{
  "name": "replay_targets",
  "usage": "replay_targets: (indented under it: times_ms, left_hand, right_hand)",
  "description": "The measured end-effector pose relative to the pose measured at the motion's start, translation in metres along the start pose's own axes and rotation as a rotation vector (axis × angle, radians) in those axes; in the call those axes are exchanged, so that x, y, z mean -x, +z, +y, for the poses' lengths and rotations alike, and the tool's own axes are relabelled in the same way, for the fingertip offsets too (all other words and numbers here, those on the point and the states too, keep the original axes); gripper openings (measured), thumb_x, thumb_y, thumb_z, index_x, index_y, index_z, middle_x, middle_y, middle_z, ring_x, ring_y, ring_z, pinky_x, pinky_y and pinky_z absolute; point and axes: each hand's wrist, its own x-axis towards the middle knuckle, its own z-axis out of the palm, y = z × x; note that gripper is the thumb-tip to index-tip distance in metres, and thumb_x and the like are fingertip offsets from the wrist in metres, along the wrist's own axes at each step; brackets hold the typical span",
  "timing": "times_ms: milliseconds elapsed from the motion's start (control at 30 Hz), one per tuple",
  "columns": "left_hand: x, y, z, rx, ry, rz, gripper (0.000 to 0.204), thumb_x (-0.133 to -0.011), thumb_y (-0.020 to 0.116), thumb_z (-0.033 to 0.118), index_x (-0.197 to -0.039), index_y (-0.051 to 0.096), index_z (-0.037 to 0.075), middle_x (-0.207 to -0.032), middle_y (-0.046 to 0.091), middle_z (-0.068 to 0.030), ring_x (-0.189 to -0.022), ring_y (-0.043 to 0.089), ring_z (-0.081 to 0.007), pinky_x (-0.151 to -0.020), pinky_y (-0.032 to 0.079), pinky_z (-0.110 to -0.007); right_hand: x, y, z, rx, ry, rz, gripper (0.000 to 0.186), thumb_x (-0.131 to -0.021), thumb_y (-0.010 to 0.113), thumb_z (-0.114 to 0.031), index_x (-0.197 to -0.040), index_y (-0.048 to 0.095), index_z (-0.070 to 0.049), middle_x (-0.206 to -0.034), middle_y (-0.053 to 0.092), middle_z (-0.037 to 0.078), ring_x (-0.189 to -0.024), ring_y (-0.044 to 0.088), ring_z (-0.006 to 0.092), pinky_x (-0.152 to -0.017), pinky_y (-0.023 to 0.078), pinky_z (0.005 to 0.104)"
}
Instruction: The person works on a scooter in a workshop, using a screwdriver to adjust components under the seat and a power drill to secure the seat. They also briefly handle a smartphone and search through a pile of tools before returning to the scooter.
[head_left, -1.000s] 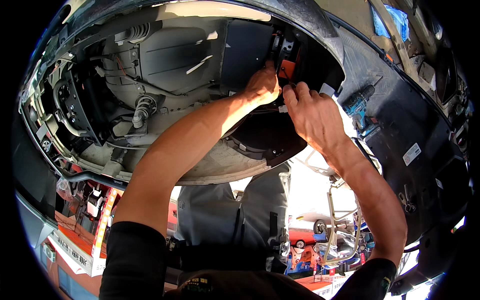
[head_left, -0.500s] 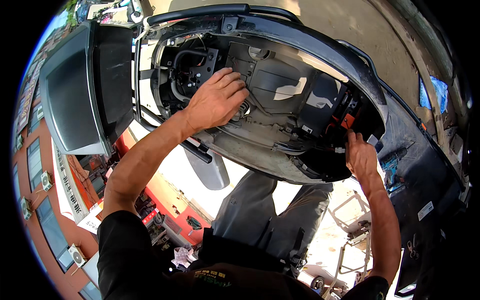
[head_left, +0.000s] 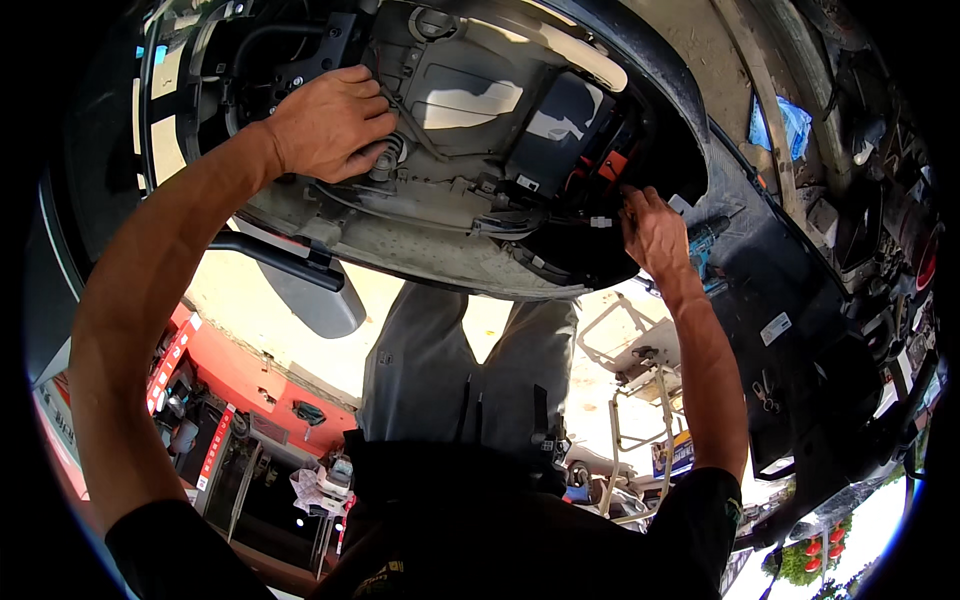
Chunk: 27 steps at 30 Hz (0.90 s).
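Observation:
In front of me lies the open body of a scooter (head_left: 390, 245), its inner frame, wiring and grey rear panel exposed. My left hand (head_left: 335, 125) is over the left part of the opening, fingers loosely bent and thumb apart, beside a coil spring (head_left: 388, 160) and a thin dark cable. Nothing shows in its grasp. At the right end, my right hand (head_left: 657, 238) has its fingers pinched together; what they hold is hidden. A white plug connector (head_left: 600, 222) on a wire lies just left of them. Above are an orange-red part (head_left: 612, 165) and a dark box (head_left: 560, 118).
A blue cordless drill (head_left: 706, 245) and scissors-like hand tool (head_left: 766, 390) rest on the dark bodywork to the right. Blue plastic (head_left: 782, 126) lies on the ground beyond. A metal stand (head_left: 640, 430) is below right. A black bar (head_left: 275, 258) runs along the near left side.
The view has shifted, so the scooter sits further left and higher in it. Both hands stay at about the same parts of the opening, and their grips look alike.

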Motion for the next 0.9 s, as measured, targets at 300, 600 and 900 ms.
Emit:
replay_targets:
  times_ms: [300,600,900]
  left_hand:
    - [-0.009,0.000,-0.011,0.002,-0.004,-0.044,0.026,-0.084,0.074,0.027,-0.095,0.065,0.005,-0.087,0.065,-0.0093,-0.088,0.066,-0.0279,-0.091,0.051,-0.041]
    - [-0.017,-0.001,-0.018,-0.033,-0.007,0.057,0.020,-0.087,0.072,0.027,-0.089,0.069,0.008,-0.083,0.069,-0.0069,-0.087,0.069,-0.0274,-0.088,0.055,-0.039]
    - [-0.014,0.000,-0.016,0.009,-0.060,-0.026,0.023,-0.083,0.072,0.025,-0.091,0.066,0.005,-0.088,0.067,-0.0087,-0.094,0.066,-0.0266,-0.097,0.050,-0.040]
  right_hand:
    - [-0.022,0.002,-0.009,-0.370,0.507,-0.106,0.028,-0.103,0.062,-0.031,-0.105,0.072,-0.005,-0.080,0.071,0.021,-0.076,0.071,0.0450,-0.076,0.059,0.0488]
    - [-0.018,0.006,0.004,0.189,0.049,-0.138,0.020,-0.100,0.062,-0.021,-0.112,0.064,-0.005,-0.097,0.068,0.018,-0.078,0.073,0.0424,-0.072,0.061,0.0458]
    - [-0.029,-0.007,-0.010,-0.658,0.764,-0.214,0.036,-0.101,0.062,-0.031,-0.122,0.066,-0.003,-0.098,0.075,0.026,-0.083,0.074,0.0410,-0.075,0.058,0.0518]
